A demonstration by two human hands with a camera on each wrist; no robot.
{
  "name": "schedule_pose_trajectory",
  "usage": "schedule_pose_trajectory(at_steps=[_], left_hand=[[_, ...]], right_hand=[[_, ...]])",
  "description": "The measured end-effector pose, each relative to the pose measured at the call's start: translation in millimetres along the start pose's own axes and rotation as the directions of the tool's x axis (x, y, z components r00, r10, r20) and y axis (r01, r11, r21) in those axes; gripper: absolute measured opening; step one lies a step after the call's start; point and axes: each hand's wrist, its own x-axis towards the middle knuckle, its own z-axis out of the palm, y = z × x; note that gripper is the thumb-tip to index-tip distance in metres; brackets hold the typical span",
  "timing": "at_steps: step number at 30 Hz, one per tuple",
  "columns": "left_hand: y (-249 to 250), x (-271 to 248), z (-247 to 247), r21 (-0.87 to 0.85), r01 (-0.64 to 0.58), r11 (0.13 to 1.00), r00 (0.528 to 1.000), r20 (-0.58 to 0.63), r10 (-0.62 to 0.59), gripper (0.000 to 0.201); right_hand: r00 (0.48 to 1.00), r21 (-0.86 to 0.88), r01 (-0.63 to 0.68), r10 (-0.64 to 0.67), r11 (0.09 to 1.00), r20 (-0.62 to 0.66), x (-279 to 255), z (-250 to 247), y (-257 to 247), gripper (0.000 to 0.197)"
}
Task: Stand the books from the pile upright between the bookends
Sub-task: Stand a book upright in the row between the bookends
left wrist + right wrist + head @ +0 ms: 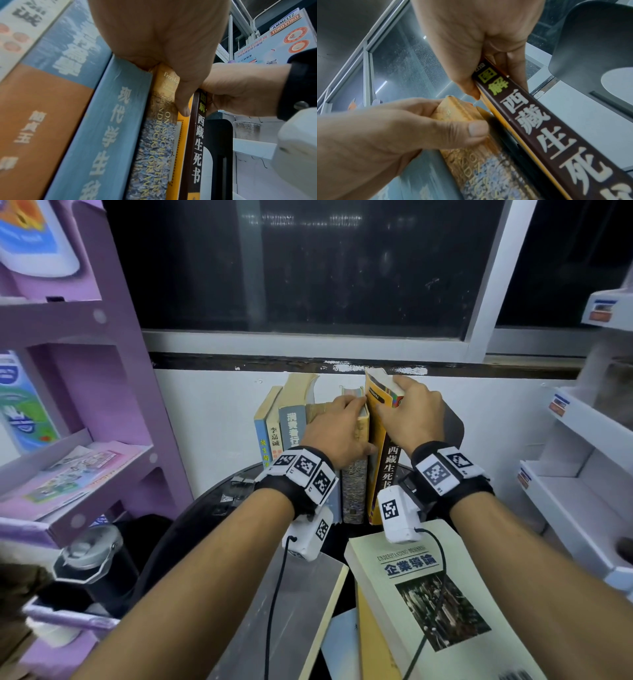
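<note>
**Two hands at the right end of the book row**

While the head view takes in the whole round black table (pixel 191 529), only the wrist cameras show how the fingers lie. Going from the left, a purple shelf unit (pixel 113 392) stands close beside the table, then the upright row begins: a blue book (pixel 262 441), a grey-blue book (pixel 293 424), and a pale blue spine (pixel 109 135) that only the left wrist view shows clearly. Next, the left hand (pixel 334 433) clamps the top of the mottled handbook (pixel 354 494), thumb on the spine's right edge, fingers over the top. Just beside it, the right hand (pixel 409 414) pinches the top of the yellow book with the brown spine (pixel 385 470), thumb on one cover and fingers on the other; it tilts slightly, a narrow dark gap showing below in the right wrist view. The black bookend (pixel 594 44) rises just right of that book, with little room between. Nearer the person, the pile lies flat: a pale green textbook (pixel 421 587) on top, overhanging the table's front edge.
</note>
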Motion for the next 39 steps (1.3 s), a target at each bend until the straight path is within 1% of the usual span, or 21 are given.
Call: schedule_pose_trajectory(at_steps=[2, 7, 11, 14, 15, 17, 19, 21, 24, 31, 39], left_hand=[[-1.4, -0.2, 0.2, 0.015, -0.005, 1.0, 1.0, -0.003, 0.005, 0.09], [-3.2, -0.2, 1.6, -0.022, -0.005, 1.0, 0.999, -0.036, 0.004, 0.088], [-4.4, -0.1, 2.7, -0.024, -0.002, 1.0, 0.999, -0.053, 0.0, 0.089], [-5.2, 0.9, 2.3, -0.002, -0.008, 1.0, 0.999, -0.038, 0.008, 0.094], [-5.0, 0.9, 1.7, 0.008, -0.011, 1.0, 1.0, -0.028, 0.011, 0.097], [-5.1, 1.0, 1.2, 0.023, -0.01, 1.0, 1.0, -0.01, 0.01, 0.103], [-4.7, 0.1, 1.8, 0.028, -0.01, 1.0, 1.0, -0.012, 0.01, 0.105], [-3.9, -0.6, 2.6, 0.027, -0.01, 1.0, 1.0, -0.023, 0.011, 0.103], [-3.2, -0.1, 3.0, 0.021, -0.012, 1.0, 0.999, -0.033, 0.013, 0.1], [-6.1, 1.2, 5.1, 0.008, -0.01, 1.0, 0.999, -0.041, 0.01, 0.096], [-3.2, -1.3, 6.1, 0.019, 0.001, 1.0, 0.999, -0.034, 0.0, 0.095]], right_hand=[[1.0, -0.018, 0.015, -0.014, 1.0, 0.026, 0.2, 0.1, -0.8, 0.033], [0.983, -0.036, 0.045, -0.038, 0.998, 0.178, -1.2, -7.9, -1.6, 0.042], [0.955, -0.021, 0.072, -0.062, 0.997, 0.29, -3.4, -15.9, -2.4, 0.048], [0.923, 0.043, 0.039, -0.052, 0.998, 0.381, -1.5, -23.2, -2.0, 0.05], [0.906, 0.048, 0.028, -0.045, 0.998, 0.42, 0.2, -24.8, -0.3, 0.055], [0.868, 0.044, 0.016, -0.036, 0.999, 0.496, 3.7, -26.6, 5.1, 0.075], [0.844, 0.051, 0.016, -0.04, 0.999, 0.534, 6.2, -26.5, 11.6, 0.091], [0.843, 0.066, 0.027, -0.059, 0.997, 0.534, 6.7, -24.2, 17.1, 0.098], [0.864, 0.083, 0.04, -0.076, 0.996, 0.498, 6.4, -19.5, 22.2, 0.101], [0.876, 0.115, 0.081, -0.126, 0.99, 0.465, 6.3, -13.3, 26.4, 0.094], [0.884, 0.121, 0.075, -0.122, 0.99, 0.451, 2.8, -11.4, 30.5, 0.093]])
